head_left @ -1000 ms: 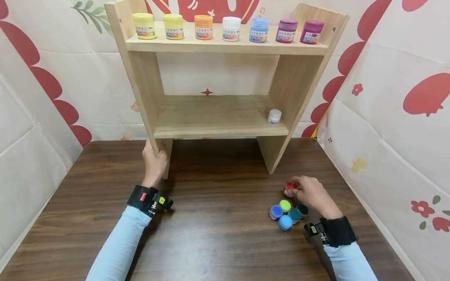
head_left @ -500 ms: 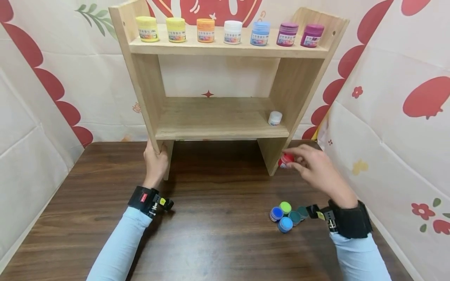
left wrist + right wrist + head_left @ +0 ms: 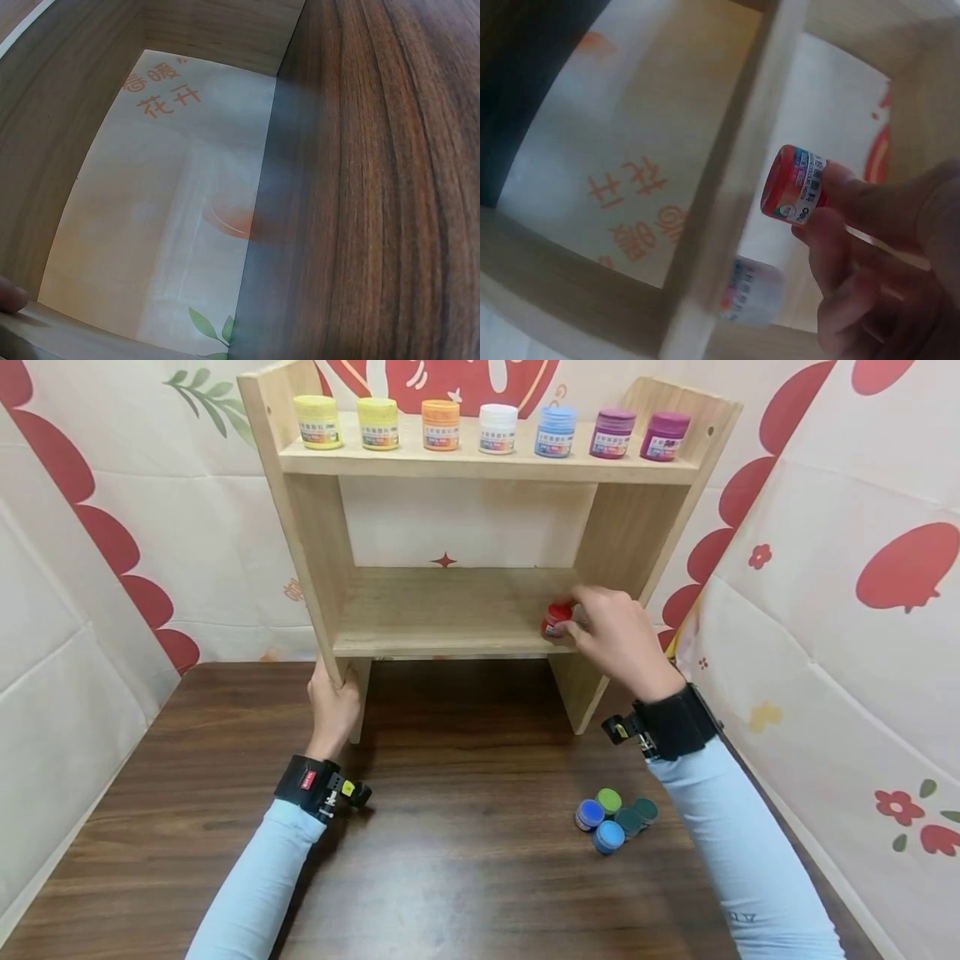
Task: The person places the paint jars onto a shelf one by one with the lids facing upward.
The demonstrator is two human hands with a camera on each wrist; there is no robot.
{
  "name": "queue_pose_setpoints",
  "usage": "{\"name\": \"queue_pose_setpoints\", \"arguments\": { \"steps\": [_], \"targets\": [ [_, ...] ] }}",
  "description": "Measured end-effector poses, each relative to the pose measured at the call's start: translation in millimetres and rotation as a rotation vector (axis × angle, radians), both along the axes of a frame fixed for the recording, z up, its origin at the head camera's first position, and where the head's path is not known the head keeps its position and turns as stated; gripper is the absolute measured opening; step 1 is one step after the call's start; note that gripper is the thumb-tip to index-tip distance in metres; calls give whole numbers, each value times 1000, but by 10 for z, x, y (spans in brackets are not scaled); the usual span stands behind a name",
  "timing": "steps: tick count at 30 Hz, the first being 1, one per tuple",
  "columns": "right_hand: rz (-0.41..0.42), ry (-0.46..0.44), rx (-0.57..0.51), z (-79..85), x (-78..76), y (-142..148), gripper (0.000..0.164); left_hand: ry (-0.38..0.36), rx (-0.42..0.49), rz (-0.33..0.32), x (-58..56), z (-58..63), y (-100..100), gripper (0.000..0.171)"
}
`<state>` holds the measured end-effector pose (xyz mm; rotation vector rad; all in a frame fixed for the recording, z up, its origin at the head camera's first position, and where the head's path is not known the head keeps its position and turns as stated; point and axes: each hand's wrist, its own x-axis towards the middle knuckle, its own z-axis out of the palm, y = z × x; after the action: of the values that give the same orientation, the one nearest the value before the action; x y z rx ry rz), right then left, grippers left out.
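My right hand [image 3: 621, 639] pinches a small red paint jar [image 3: 556, 620] by its lid end, over the right part of the wooden rack's middle shelf [image 3: 457, 610]. In the right wrist view the red jar [image 3: 795, 185] shows its printed label, and a small white paint jar [image 3: 754, 291] stands beside it; from the head that white jar is mostly behind the fingers. My left hand [image 3: 333, 706] grips the lower edge of the rack's left side panel [image 3: 311, 560]. Only a fingertip [image 3: 11, 295] of it shows in the left wrist view.
Along the top shelf [image 3: 480, 464] stands a row of several larger paint jars, yellow, orange, white, blue and purple. On the brown table [image 3: 465, 860], at the right, several small jars cluster, among them a light blue jar [image 3: 608, 837] and a green one [image 3: 608, 800]. Printed cloth hangs behind.
My right hand has lifted the red jar from beside the cluster on the table, carrying it up and left to the middle shelf. My left hand has stayed on the side panel.
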<state>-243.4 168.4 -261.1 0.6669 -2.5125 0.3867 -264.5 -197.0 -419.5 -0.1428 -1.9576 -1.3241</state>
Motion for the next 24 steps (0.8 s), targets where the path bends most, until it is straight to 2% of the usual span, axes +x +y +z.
{"name": "queue_pose_setpoints", "arguments": {
  "steps": [8, 16, 20, 24],
  "targets": [
    [-92, -27, 42, -48, -194, -50, 23, 2, 0, -1, -4, -3, 1, 37],
    [-108, -48, 47, -20, -258, -46, 27, 11, -15, 8, -12, 13, -18, 38],
    [-96, -13, 4, -43, -208, 5, 33, 2, -2, -4, -11, 5, -11, 38],
    [-29, 79, -89, -138, -21, 119, 27, 5, 1, 1, -12, 5, -10, 36]
  ]
}}
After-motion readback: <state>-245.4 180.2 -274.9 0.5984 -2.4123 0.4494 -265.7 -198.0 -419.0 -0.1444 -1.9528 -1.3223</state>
